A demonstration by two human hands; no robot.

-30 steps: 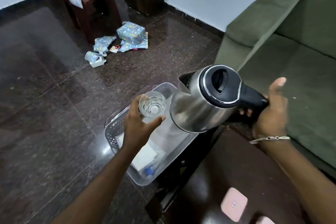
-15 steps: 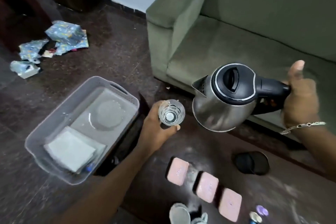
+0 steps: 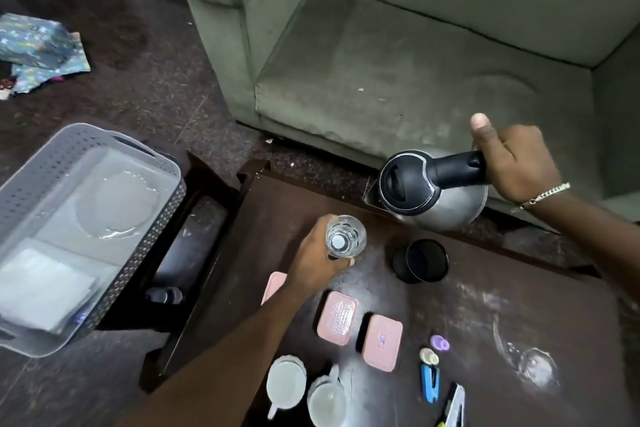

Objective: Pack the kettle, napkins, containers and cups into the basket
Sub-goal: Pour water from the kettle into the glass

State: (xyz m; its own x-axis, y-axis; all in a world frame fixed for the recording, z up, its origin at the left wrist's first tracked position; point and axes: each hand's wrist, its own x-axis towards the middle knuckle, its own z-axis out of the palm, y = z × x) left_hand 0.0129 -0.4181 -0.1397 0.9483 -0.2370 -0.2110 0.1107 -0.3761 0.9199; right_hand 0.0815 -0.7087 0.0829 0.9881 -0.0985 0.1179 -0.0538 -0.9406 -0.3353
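Note:
My right hand grips the black handle of a steel kettle, held upright above the far edge of the dark table. My left hand holds a clear glass over the table's left part. The grey perforated basket sits at the left on a low stand, with white napkins and a clear plate inside. Three pink-lidded containers lie on the table; my left arm partly covers one. Two white cups stand at the near edge.
The kettle's black base stands on the table below the kettle. Small caps, a blue clip and a glass dish lie at the right. A green sofa stands behind the table. Wrapped parcels lie on the floor at far left.
Both hands have moved from over the basket to above the table, carrying the kettle and glass rightward. The kettle has gone from tilted to upright. The view has swung right.

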